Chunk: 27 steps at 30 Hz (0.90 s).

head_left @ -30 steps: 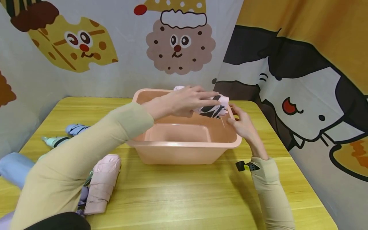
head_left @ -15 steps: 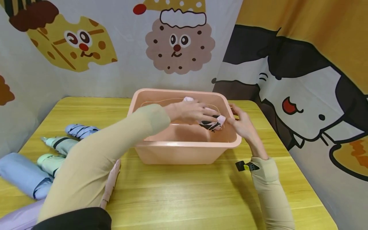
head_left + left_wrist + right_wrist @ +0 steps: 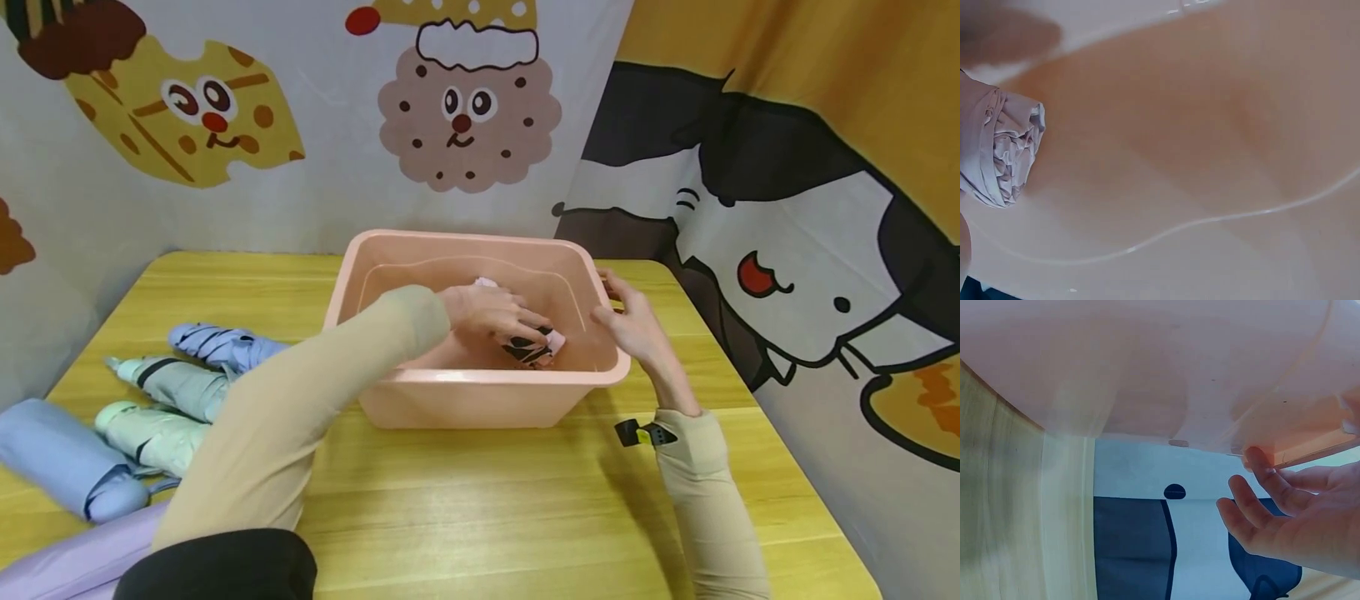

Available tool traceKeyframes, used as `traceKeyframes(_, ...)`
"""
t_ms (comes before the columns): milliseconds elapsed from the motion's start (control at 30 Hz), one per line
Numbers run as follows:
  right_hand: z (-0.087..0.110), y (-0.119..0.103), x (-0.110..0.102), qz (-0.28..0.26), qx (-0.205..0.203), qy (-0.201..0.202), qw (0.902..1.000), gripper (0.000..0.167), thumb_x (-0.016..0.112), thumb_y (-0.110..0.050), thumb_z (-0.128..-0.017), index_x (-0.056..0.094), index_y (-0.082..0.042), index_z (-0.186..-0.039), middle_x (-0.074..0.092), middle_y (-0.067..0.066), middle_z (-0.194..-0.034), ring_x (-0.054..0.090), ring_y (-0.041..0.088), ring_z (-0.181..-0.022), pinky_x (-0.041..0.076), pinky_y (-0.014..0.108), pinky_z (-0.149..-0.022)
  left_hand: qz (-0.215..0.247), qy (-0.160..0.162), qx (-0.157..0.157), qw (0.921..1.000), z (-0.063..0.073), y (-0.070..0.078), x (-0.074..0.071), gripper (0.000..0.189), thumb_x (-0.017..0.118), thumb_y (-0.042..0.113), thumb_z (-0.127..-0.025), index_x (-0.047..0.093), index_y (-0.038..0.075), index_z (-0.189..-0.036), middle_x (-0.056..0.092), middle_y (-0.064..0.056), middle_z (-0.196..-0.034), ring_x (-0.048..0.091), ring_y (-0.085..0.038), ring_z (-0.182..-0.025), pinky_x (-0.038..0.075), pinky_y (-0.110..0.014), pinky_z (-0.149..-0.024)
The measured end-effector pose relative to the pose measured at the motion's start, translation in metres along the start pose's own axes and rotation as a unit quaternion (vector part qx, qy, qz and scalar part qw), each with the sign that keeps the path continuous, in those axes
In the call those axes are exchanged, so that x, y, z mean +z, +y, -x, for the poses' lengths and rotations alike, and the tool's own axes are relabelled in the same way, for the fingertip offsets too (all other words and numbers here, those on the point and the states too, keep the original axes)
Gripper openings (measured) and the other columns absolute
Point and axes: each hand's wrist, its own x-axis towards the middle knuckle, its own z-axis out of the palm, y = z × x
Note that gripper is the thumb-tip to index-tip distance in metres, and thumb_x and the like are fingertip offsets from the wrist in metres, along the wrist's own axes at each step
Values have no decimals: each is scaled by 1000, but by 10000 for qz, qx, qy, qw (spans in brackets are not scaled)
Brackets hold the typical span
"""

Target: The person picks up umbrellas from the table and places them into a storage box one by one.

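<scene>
Inside the pink plastic basin (image 3: 472, 377), my left hand (image 3: 491, 312) grips a folded umbrella, pale pink with a black pattern (image 3: 534, 346). It lies crosswise low in the basin, its middle covered by the hand. One gathered fabric end of the umbrella (image 3: 1010, 147) shows in the left wrist view. My right hand (image 3: 633, 321) holds the basin's right rim, thumb at the inner side and fingers outside. From the right wrist view, a fingertip of the right hand (image 3: 1297, 506) meets the rim's underside while other fingers are spread off the wall.
Several folded umbrellas lie at the table's left: a striped blue one (image 3: 225, 346), a grey-teal one (image 3: 180, 385), a mint one (image 3: 153, 435), a plain blue one (image 3: 67, 454) and a lilac one (image 3: 82, 554). A printed curtain (image 3: 322, 200) stands behind the wooden table (image 3: 465, 508).
The left hand has carried the patterned umbrella from above the basin's right rim down into it and slightly left. The right hand stays at the rim.
</scene>
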Motion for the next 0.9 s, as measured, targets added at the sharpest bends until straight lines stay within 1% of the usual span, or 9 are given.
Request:
traceKeyframes(167,-1,1,-1,33,13,-40,10000,57,49,-2,-88,36,-3,-143,47,28,-135,47,40,-124,43,57,-100,329,390,325,9982,-1,-1,13,55,51,1,-85,47,18,-137,49,-10,-139,59,-28,-106,52,-40,-84)
traceKeyframes(233,-2,1,-1,47,15,-47,10000,57,49,-2,-88,36,-3,-143,48,28,-135,48,40,-122,44,57,-99,264,406,353,9982,-1,-1,16,55,51,0,-85,47,17,-136,49,-10,-137,60,-27,-104,52,-39,-84)
traceKeyframes(300,-2,2,0,51,14,-47,10000,57,49,-2,-87,36,-3,-143,48,28,-134,48,40,-122,45,57,-98,142,318,266,9990,-2,0,17,55,53,1,-84,47,18,-137,49,-10,-138,60,-27,-105,52,-38,-86)
traceKeyframes(467,-1,1,0,50,41,-54,10000,58,49,-3,-88,35,-4,-144,47,28,-134,48,41,-121,45,57,-97,119,70,-224,9997,-3,3,16,54,54,7,-84,47,20,-136,49,-6,-141,60,-27,-106,53,-36,-87)
traceKeyframes(533,-1,1,0,41,53,-61,10000,58,49,-3,-88,34,-4,-145,47,28,-135,48,41,-121,45,57,-97,123,70,-371,9992,-3,3,15,49,54,11,-85,50,18,-134,52,-6,-138,61,-27,-104,54,-36,-85)
traceKeyframes(633,0,0,-1,18,29,-62,10000,58,49,-2,-88,34,-4,-145,47,29,-135,47,41,-122,45,57,-97,-48,60,-596,9982,-1,2,10,34,52,14,-92,57,15,-126,60,-6,-126,64,-26,-98,55,-36,-81)
traceKeyframes(733,0,0,-1,13,18,-62,10000,58,49,-3,-89,35,-4,-145,47,30,-135,47,42,-123,45,57,-97,-262,-6,-978,9949,1,-2,1,26,49,11,-95,61,14,-118,68,-5,-109,67,-23,-89,56,-35,-75)
traceKeyframes(833,0,1,0,58,45,-54,10000,58,49,-4,-89,35,-5,-145,47,29,-136,49,42,-122,46,57,-96,-46,-46,-1491,9888,5,-5,-9,29,51,7,-92,63,16,-117,71,-5,-98,68,-23,-82,56,-35,-71)
traceKeyframes(900,0,1,0,84,57,-49,9999,58,49,-4,-89,35,-5,-145,47,28,-136,49,43,-121,47,56,-95,200,-88,-1772,9839,8,-6,-16,28,53,8,-90,65,16,-114,71,-6,-97,67,-23,-84,56,-35,-74)
